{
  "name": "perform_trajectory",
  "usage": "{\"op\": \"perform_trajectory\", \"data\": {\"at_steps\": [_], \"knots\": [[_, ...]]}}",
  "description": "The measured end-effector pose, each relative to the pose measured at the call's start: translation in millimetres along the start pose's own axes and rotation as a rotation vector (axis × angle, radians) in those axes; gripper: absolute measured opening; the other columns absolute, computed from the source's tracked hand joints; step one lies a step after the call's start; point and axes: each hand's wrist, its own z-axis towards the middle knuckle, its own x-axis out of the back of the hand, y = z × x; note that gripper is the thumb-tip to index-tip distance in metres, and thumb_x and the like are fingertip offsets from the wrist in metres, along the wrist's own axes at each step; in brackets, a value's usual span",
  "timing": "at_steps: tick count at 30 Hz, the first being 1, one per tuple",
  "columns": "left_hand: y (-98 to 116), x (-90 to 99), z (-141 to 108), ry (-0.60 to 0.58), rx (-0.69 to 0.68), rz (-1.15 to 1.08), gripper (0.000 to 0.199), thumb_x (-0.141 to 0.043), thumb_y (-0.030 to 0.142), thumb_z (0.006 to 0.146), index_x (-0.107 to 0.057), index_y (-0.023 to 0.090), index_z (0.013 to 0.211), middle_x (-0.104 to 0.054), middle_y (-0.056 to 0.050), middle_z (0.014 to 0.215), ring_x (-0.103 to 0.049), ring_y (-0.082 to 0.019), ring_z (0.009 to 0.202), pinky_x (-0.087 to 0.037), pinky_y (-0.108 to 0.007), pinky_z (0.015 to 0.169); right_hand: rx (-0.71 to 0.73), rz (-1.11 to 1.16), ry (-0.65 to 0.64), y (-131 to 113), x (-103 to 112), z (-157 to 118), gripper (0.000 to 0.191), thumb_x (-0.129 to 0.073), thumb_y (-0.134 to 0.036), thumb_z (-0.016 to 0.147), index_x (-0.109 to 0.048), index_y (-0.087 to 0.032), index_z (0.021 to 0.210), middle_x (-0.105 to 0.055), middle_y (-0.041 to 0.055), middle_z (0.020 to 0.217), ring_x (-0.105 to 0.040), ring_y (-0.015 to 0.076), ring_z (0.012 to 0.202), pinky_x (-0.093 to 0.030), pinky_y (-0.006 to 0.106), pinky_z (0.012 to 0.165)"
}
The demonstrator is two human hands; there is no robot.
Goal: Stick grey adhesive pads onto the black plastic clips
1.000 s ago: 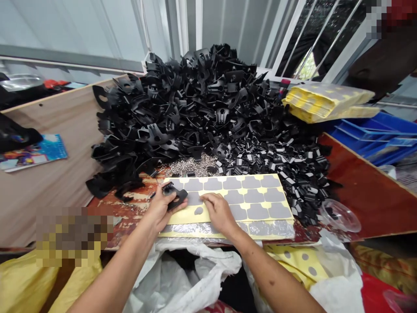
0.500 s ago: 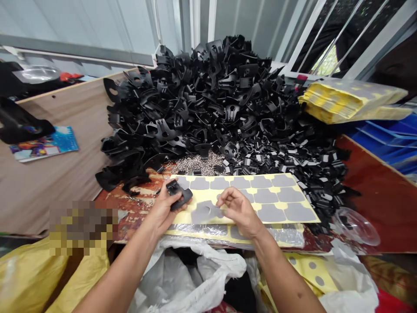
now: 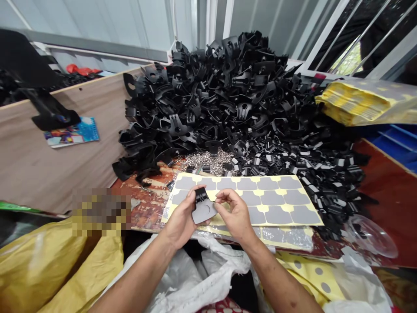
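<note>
My left hand (image 3: 183,217) is closed around a black plastic clip part (image 3: 201,194), held above the front left of the sticker sheet. Over the face of that part lies a grey sticker (image 3: 203,212) with a round cut mark. My right hand (image 3: 233,213) pinches the sticker's right edge between thumb and fingertips. Beneath both hands, the yellow backing sheet (image 3: 276,208) carries rows of grey stickers. Just behind it are small silver metal pieces (image 3: 208,160) in a heap. How much of the sticker touches the part, I cannot tell.
A large pile of black plastic parts (image 3: 208,100) fills the table's back, with smaller black pieces (image 3: 293,161) at right. A clear plastic bowl (image 3: 374,237) sits at the right edge. Packed yellow sheets (image 3: 361,102) lie back right. White sacks (image 3: 195,278) hang at the front.
The sticker in my right hand has moved from above the sheet onto the black part. My left hand has brought the part rightward and turned it. The camera view has shifted left.
</note>
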Motion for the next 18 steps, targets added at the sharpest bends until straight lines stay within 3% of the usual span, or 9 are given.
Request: {"op": "perform_trajectory", "data": {"at_steps": [8,12,18], "knots": [[-3,3.6,0,-0.039,-0.021,-0.013,0.042,-0.068,0.05,0.093,-0.061,0.029,0.128,-0.064,-0.008,0.126,-0.068,-0.023,0.094,-0.057,-0.031,0.068,0.027,-0.073,0.008,-2,-4,-2,0.011,-0.065,-0.017,0.082,-0.066,-0.022,0.093,-0.068,0.0001,0.087,-0.065,0.0168,0.084,-0.052,0.029,0.083],[-2,5.1,-3,-0.059,-0.023,0.008,0.042,-0.067,0.049,0.093,-0.059,0.028,0.129,-0.066,-0.008,0.118,-0.068,-0.023,0.089,-0.055,-0.029,0.062,0.081,-0.14,0.009,-6,-4,-4,0.011,-0.062,-0.015,0.083,-0.065,-0.021,0.092,-0.067,-0.0003,0.085,-0.065,0.017,0.083,-0.052,0.029,0.08],[-10,3.0,-1,-0.056,-0.11,0.149,0.059,-0.08,0.027,0.081,-0.049,0.03,0.132,-0.063,-0.001,0.098,-0.063,-0.015,0.071,-0.054,-0.028,0.061,0.317,-0.393,0.006,-3,-8,-11,0.016,-0.056,-0.008,0.087,-0.059,-0.022,0.094,-0.063,0.001,0.088,-0.061,0.018,0.084,-0.049,0.03,0.077]]}}
